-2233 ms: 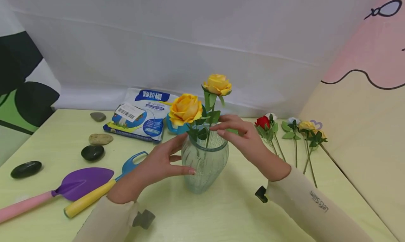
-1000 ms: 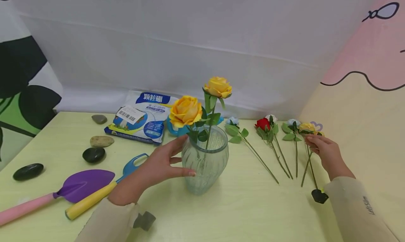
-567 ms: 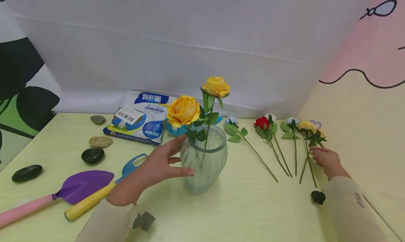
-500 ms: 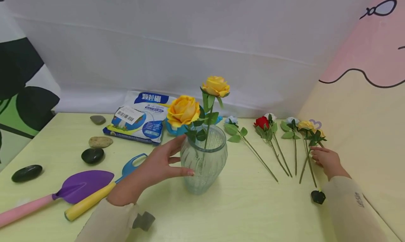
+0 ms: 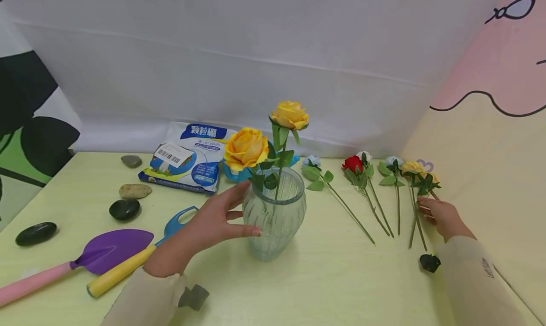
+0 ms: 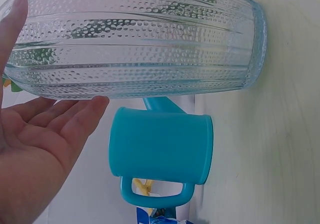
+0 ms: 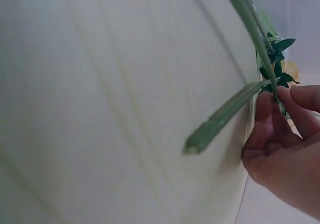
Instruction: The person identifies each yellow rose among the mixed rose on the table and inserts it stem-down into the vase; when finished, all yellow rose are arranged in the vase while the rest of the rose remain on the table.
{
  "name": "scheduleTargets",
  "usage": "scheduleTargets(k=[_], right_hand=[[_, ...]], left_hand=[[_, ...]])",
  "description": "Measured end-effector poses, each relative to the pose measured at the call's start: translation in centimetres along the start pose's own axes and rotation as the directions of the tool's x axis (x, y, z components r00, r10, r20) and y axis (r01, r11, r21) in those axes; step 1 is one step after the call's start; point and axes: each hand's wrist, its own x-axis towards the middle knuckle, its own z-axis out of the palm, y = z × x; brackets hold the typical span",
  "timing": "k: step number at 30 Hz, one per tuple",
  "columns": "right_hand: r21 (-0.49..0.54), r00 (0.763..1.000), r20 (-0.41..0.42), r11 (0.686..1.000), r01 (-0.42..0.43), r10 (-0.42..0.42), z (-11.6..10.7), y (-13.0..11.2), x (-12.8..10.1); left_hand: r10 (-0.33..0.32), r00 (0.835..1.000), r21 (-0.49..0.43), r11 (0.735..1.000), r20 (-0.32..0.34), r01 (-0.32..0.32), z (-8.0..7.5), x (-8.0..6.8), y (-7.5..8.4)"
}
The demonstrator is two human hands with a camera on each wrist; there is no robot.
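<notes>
The left hand [image 5: 215,221] clasps a ribbed clear-glass vase [image 5: 279,229], upright on the pale-yellow table [image 5: 320,288]. The right hand [image 5: 441,217] pinches a thin green flower stem [image 7: 220,121]. Behind both hands is creased white cloth [image 5: 256,46].

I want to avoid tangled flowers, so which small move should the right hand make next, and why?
Perhaps the right hand should slowly lift the rightmost yellow rose: that hand pinches where stems cross, so a quick pull could drag the neighbouring yellow rose. The left hand holds the vase.
</notes>
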Motion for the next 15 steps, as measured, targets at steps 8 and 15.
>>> scheduleTargets(k=[8,15], right_hand=[[0.139,0.998,-0.057,0.990,0.023,-0.015,0.03,0.27,-0.37],[0.190,0.998,-0.050,0.980,0.055,-0.046,0.48,-0.38,-0.77]], left_hand=[[-0.017,1.000,-0.015,1.000,0.008,0.017,0.03,0.04,0.00],[-0.008,1.000,-0.022,1.000,0.007,0.008,0.05,-0.01,0.04]])
